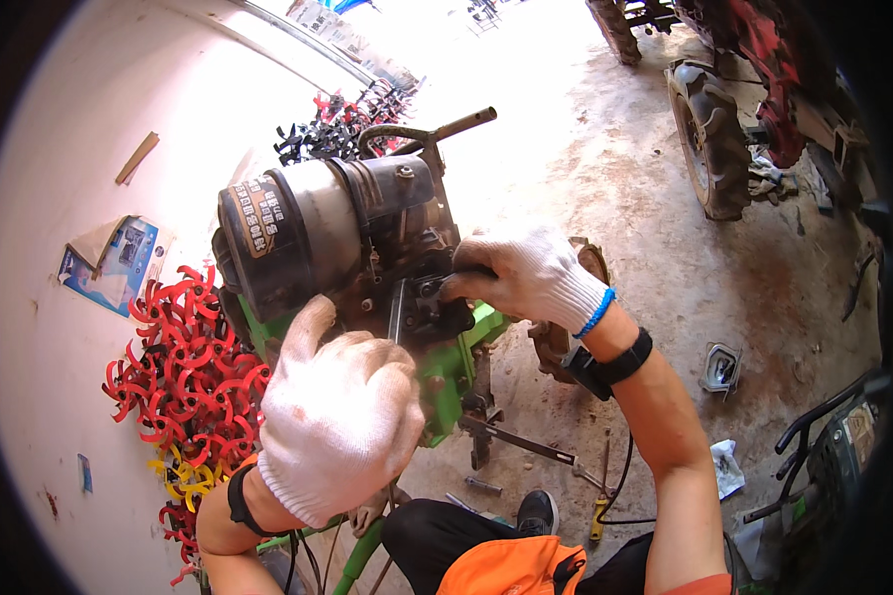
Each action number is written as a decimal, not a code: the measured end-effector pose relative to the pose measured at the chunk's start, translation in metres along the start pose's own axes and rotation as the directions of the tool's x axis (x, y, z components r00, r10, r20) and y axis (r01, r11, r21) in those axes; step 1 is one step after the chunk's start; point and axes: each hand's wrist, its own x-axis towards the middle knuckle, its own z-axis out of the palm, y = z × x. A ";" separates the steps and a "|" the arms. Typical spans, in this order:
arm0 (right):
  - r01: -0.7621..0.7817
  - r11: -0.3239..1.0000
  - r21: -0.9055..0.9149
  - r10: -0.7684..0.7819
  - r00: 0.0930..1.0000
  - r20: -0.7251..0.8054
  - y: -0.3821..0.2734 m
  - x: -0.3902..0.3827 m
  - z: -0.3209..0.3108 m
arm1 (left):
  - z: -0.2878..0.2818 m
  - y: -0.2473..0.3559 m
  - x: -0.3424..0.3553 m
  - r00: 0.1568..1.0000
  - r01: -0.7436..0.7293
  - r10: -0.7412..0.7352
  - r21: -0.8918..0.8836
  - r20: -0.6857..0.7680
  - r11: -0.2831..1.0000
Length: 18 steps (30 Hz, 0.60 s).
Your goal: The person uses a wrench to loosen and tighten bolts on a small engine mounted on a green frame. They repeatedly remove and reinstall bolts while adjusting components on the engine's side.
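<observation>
My left hand [339, 421] wears a white knit glove with a soiled finger and is closed around a shiny metal tool [398, 309]. Only the tool's straight, bar-like part shows; its kind is hidden by the glove. The bar reaches up to the dark, greasy side of a small engine [319, 213] on a green frame [446, 382]. In a matching glove with a blue cuff, my right hand [531, 273] has its fingers curled against a black part [435, 297] of the engine, right of the bar. What those fingertips pinch is hidden.
Red curved tiller blades [193, 362] are piled at the left wall, with black ones [342, 124] farther back. A yellow-handled screwdriver [599, 511], a bolt [483, 486] and a small metal tray [721, 367] lie on the floor. A wheeled red machine [709, 139] stands at far right.
</observation>
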 end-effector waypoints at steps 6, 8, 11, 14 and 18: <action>0.051 0.998 -0.047 -0.055 0.994 -0.091 0.002 -0.003 0.006 | 0.001 0.001 -0.002 1.000 0.000 0.000 -0.011 -0.001 1.000; 0.078 0.992 -0.102 -0.091 0.987 -0.133 0.001 -0.004 0.007 | 0.003 0.001 -0.003 1.000 -0.001 0.001 -0.010 -0.008 1.000; 0.057 0.993 -0.103 -0.074 0.983 -0.168 -0.004 -0.007 0.010 | 0.004 0.001 -0.004 1.000 0.004 -0.004 -0.008 -0.015 1.000; 0.020 0.994 -0.104 -0.037 0.985 -0.166 -0.007 -0.011 0.010 | 0.005 0.002 -0.004 1.000 0.007 -0.007 -0.005 -0.020 1.000; -0.022 0.997 -0.077 0.007 0.981 -0.194 -0.010 -0.016 0.017 | 0.006 0.003 -0.004 1.000 0.009 -0.009 0.000 -0.030 1.000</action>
